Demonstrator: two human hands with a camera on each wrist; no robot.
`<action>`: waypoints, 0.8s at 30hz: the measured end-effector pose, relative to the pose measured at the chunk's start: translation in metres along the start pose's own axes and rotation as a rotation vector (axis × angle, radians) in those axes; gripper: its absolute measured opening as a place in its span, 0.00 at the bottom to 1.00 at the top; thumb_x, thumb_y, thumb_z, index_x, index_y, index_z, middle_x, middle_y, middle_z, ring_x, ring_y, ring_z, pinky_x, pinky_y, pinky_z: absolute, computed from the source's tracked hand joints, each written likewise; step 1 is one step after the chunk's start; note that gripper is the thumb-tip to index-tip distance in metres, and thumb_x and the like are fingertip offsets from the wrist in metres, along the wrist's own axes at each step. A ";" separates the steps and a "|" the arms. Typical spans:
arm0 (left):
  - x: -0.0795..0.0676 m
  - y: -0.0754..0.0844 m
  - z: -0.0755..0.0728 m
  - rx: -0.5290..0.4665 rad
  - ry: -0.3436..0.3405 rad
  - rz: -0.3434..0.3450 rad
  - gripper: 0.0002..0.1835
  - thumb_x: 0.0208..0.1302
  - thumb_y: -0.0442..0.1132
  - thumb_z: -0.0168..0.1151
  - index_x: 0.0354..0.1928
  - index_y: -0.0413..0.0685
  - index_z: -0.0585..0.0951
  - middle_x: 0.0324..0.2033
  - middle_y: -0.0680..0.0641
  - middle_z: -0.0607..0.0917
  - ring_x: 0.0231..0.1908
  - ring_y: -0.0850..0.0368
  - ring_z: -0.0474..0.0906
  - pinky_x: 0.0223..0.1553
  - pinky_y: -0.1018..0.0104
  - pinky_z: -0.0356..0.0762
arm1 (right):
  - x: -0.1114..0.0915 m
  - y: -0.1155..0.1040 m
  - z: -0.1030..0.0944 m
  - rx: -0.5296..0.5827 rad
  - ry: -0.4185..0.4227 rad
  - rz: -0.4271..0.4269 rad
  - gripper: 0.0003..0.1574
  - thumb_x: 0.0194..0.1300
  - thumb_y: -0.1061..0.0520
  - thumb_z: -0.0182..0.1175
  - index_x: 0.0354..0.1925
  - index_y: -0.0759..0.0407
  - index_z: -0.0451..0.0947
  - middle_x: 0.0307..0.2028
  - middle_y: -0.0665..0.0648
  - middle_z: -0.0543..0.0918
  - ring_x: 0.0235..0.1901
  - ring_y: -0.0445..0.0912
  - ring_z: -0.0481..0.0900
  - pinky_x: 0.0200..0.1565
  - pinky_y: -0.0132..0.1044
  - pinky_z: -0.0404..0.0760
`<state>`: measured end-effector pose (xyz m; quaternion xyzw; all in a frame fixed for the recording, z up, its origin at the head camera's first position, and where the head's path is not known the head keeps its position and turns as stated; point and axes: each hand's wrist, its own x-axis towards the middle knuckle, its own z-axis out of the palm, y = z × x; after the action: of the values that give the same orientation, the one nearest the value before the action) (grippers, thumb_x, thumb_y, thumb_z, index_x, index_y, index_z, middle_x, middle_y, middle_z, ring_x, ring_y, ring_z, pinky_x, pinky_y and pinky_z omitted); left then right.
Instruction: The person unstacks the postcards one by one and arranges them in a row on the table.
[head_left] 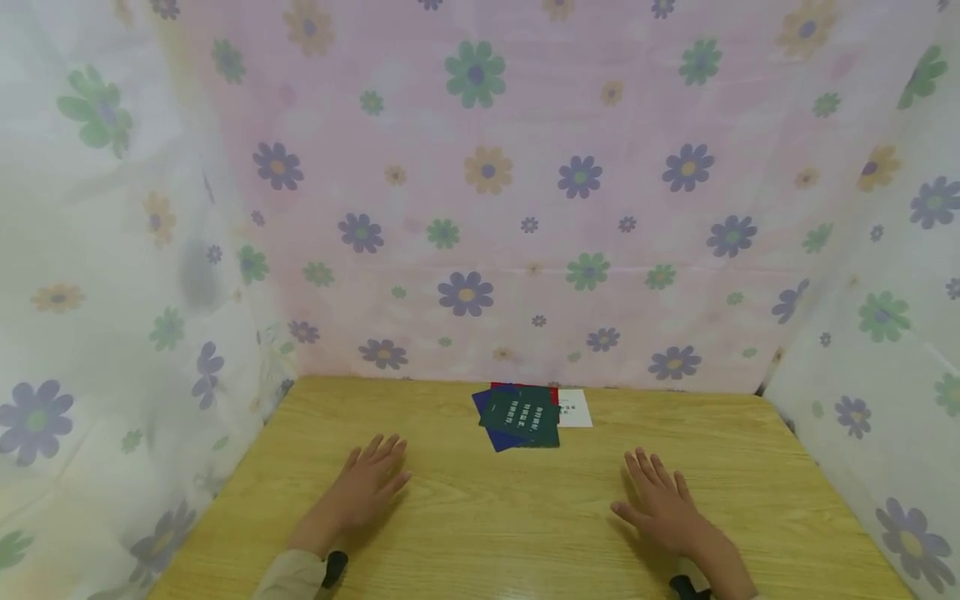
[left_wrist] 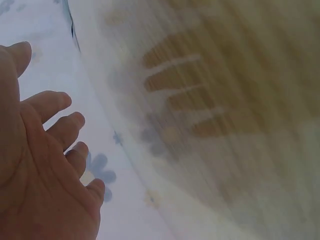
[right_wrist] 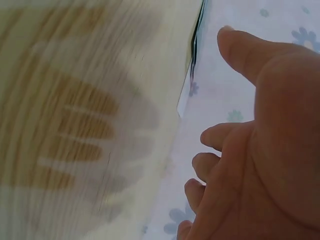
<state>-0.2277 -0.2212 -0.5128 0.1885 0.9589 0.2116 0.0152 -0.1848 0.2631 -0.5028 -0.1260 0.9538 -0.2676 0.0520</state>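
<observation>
My left hand (head_left: 365, 487) is over the left part of the wooden table (head_left: 480, 533), fingers spread and holding nothing. On the right side my right hand (head_left: 663, 508) is likewise spread, palm down and bare of any object. Between and beyond them, at the table's far edge, lies an overlapping pile of cards. A dark green card (head_left: 522, 419) with white printed characters is on top. Parts of a blue card (head_left: 497, 437), a red card (head_left: 553, 395) and a white card (head_left: 576, 408) stick out from under it. Both wrist views show the palms (left_wrist: 50, 195) and relaxed fingers.
A flower-patterned curtain (head_left: 525, 125) rises directly behind the table's far edge. Similar cloth walls hang at the left (head_left: 112, 250) and at the right (head_left: 885, 350). A dark band (head_left: 335, 569) is at the left wrist, another band (head_left: 686, 587) at the right.
</observation>
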 end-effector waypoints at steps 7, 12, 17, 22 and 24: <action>0.023 0.004 0.008 -0.015 0.000 0.081 0.34 0.80 0.55 0.47 0.76 0.37 0.64 0.76 0.33 0.61 0.76 0.29 0.49 0.73 0.27 0.42 | 0.019 -0.005 0.005 0.004 -0.035 -0.031 0.54 0.75 0.41 0.57 0.78 0.71 0.46 0.78 0.75 0.44 0.76 0.74 0.38 0.69 0.78 0.34; 0.043 0.010 0.009 -0.117 -0.065 0.094 0.34 0.81 0.53 0.45 0.76 0.33 0.62 0.76 0.30 0.59 0.76 0.25 0.46 0.71 0.24 0.41 | 0.034 -0.011 0.006 0.013 -0.036 -0.041 0.53 0.74 0.43 0.59 0.78 0.72 0.47 0.78 0.76 0.44 0.76 0.73 0.39 0.69 0.78 0.36; 0.065 0.016 0.012 -0.150 -0.119 0.106 0.33 0.82 0.51 0.42 0.75 0.31 0.60 0.76 0.28 0.56 0.76 0.24 0.43 0.71 0.24 0.41 | 0.054 -0.016 0.009 0.031 -0.025 -0.050 0.53 0.74 0.45 0.59 0.78 0.72 0.46 0.78 0.76 0.44 0.77 0.73 0.39 0.70 0.77 0.36; 0.086 0.021 0.018 -0.130 -0.124 0.129 0.31 0.81 0.47 0.43 0.74 0.30 0.63 0.75 0.27 0.58 0.75 0.22 0.45 0.71 0.25 0.45 | 0.079 -0.014 0.013 0.034 -0.022 -0.050 0.52 0.74 0.46 0.59 0.78 0.72 0.47 0.78 0.76 0.45 0.77 0.72 0.39 0.70 0.76 0.37; 0.095 0.025 0.021 -0.135 -0.125 0.128 0.30 0.81 0.46 0.45 0.73 0.30 0.65 0.75 0.27 0.59 0.75 0.23 0.46 0.72 0.26 0.47 | 0.089 -0.010 0.015 0.026 -0.024 -0.046 0.51 0.75 0.46 0.59 0.78 0.72 0.48 0.78 0.76 0.45 0.77 0.72 0.39 0.71 0.76 0.38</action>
<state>-0.3041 -0.1567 -0.5167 0.2606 0.9256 0.2641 0.0740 -0.2663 0.2235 -0.5127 -0.1505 0.9465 -0.2794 0.0590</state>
